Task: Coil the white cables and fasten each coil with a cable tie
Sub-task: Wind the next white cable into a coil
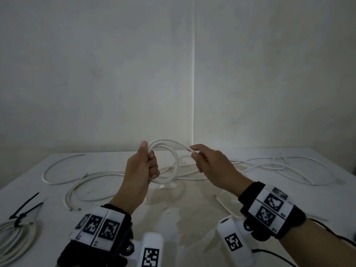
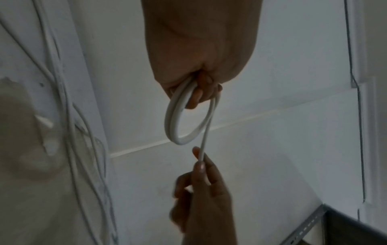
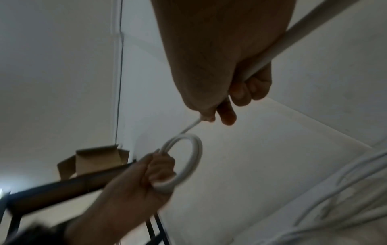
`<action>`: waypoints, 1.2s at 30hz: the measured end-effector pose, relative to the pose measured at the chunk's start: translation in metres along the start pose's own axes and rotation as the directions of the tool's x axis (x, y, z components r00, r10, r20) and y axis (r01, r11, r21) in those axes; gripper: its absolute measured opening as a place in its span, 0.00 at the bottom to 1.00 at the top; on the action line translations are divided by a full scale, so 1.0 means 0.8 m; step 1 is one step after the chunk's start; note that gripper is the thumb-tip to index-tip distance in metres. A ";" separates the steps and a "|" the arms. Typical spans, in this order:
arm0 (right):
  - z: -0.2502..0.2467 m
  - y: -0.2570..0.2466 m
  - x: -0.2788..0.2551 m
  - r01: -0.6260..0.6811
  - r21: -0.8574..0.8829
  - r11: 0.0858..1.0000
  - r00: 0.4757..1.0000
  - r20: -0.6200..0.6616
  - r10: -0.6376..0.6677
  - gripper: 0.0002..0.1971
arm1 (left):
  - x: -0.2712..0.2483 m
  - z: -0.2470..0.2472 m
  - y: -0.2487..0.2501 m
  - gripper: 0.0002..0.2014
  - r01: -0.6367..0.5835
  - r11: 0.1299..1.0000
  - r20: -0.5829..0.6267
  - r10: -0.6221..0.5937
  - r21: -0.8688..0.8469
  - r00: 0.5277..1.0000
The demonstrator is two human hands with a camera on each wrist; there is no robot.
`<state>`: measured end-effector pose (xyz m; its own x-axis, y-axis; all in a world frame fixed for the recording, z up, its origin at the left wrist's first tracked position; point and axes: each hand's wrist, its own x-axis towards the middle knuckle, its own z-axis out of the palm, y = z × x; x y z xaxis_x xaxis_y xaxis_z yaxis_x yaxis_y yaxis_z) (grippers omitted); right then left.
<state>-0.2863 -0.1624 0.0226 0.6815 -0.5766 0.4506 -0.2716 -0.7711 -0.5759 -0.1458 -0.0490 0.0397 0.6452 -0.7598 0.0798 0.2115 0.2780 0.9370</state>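
Observation:
My left hand [image 1: 144, 166] grips a small white cable coil [image 1: 174, 160] of a few loops, held upright above the white table [image 1: 192, 218]. The same coil [image 2: 178, 122] hangs from the left hand [image 2: 201, 92] in the left wrist view. My right hand [image 1: 204, 158] pinches the cable's free run [image 1: 189, 149] between thumb and fingers, just right of the coil. In the right wrist view the cable [image 3: 190, 128] passes through the right hand [image 3: 222, 109] to the coil [image 3: 194, 155]. A finished coil [image 1: 13, 239] with a black cable tie [image 1: 23, 216] lies at the near left.
Several loose white cables [image 1: 279, 168] sprawl across the table's far side, and another loose cable [image 1: 57, 170] curves at the left. Two cable ends [image 1: 75, 209] lie near my left wrist. A cardboard box [image 3: 94, 159] sits on a dark shelf off the table.

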 end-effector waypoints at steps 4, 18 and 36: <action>0.022 0.003 -0.017 0.034 -0.216 0.976 0.998 0.064 -0.020 0.22 | 0.015 -0.006 0.013 0.20 -0.059 0.988 -0.107 0.044 -0.144 0.993; 0.055 0.004 -0.037 0.546 -0.473 0.692 0.804 0.064 -0.591 0.14 | 0.031 -0.018 0.012 0.20 -0.190 0.970 -0.237 0.222 0.153 0.946; 0.022 -0.032 -0.009 0.424 -0.086 0.902 0.895 -0.113 -0.431 0.11 | -0.024 0.010 -0.026 0.24 -0.161 0.866 0.314 0.004 0.474 0.949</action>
<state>-0.2722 -0.1338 0.0218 0.6502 -0.2140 0.7290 -0.0148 -0.9629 -0.2694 -0.1686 -0.0451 0.0215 0.3828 -0.9048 0.1866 -0.2684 0.0843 0.9596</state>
